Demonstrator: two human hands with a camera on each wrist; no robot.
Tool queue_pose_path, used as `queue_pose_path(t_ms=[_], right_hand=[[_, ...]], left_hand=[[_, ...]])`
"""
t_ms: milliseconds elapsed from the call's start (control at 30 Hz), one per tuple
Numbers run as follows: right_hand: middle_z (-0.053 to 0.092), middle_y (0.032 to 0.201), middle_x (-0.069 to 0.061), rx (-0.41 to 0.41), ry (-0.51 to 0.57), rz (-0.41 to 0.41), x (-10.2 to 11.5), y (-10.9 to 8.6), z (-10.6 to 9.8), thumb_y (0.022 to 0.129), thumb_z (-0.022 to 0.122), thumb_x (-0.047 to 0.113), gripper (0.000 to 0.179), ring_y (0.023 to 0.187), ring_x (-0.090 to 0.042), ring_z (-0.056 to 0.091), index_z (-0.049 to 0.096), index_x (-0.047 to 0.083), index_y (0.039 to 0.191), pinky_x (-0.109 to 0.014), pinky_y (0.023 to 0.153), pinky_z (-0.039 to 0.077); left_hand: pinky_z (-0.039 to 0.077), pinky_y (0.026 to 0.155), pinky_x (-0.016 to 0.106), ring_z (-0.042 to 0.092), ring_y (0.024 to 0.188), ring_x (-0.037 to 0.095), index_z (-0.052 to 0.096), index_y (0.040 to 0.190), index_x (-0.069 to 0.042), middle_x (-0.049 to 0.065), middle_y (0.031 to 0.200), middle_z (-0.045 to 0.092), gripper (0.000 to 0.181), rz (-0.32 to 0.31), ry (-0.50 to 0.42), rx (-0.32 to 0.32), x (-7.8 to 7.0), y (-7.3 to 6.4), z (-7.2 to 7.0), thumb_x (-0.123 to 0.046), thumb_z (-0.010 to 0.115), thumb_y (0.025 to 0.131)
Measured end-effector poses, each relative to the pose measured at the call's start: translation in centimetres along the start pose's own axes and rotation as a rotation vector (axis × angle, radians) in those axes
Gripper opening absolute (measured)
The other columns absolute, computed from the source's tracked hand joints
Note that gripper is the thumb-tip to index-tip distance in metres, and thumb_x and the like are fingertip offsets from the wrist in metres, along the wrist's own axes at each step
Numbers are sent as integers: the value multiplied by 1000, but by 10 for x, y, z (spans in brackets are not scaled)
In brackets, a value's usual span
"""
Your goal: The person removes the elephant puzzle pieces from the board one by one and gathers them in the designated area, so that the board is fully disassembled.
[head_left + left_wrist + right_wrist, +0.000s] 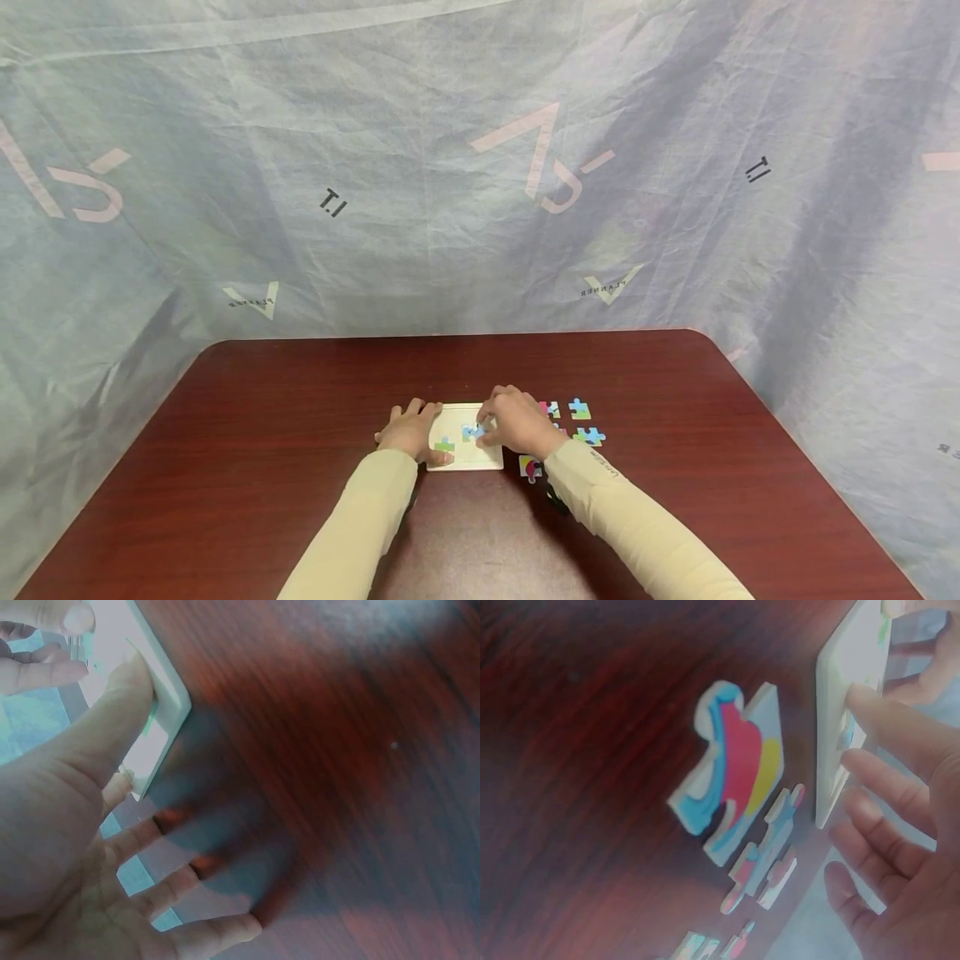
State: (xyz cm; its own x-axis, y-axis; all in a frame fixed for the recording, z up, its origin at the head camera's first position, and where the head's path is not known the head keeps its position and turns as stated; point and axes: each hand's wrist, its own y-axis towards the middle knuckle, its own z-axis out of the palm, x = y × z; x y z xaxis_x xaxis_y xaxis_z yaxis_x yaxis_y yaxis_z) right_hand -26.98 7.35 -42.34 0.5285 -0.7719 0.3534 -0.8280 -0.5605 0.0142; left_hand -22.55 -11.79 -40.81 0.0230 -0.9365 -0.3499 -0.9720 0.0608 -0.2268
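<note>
A cream puzzle tray [472, 460] lies flat on the table between both hands. My left hand [407, 432] steadies its left side, the thumb over the lower left corner and the other fingers spread toward the table, as the left wrist view shows. A green-and-blue jigsaw piece [444, 446] sits in the tray beside that thumb. Over the tray's right half, my right hand [519, 422] pinches a light blue jigsaw piece [470, 432] between thumb and forefinger, low against the tray. Its remaining fingers are bent loosely, and they partly cover the tray's right side.
Several loose jigsaw pieces lie right of the tray: a blue-and-green one [579, 408], another [590, 437] nearer, and a red, yellow and blue one [742, 757] close to the tray's edge. The right forearm partly hides some. A grey printed curtain [427, 208] stands behind the dark red table [262, 417].
</note>
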Motion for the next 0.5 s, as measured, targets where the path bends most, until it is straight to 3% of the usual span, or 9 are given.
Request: queue_pose_path(t_ms=[233,500], right_hand=[[64,100,-1,-9,24,-19,-2,-1,1,82,88,24,16,96,-22,58,80,14,91,-41,85,49],[63,101,0,-21,72,-38,-6,-6,-2,83,87,24,15,93,-20,55,80,15,92,-39,79,48]], left_hand=[[40,96,76,37,135,47,48,150,-11,18,149,43,82,-5,-4,8,1,1,1,-30,88,81],[40,96,76,38,134,47,49,149,-10,19,147,44,82,-1,-7,-1,1,2,2,-29,89,80]])
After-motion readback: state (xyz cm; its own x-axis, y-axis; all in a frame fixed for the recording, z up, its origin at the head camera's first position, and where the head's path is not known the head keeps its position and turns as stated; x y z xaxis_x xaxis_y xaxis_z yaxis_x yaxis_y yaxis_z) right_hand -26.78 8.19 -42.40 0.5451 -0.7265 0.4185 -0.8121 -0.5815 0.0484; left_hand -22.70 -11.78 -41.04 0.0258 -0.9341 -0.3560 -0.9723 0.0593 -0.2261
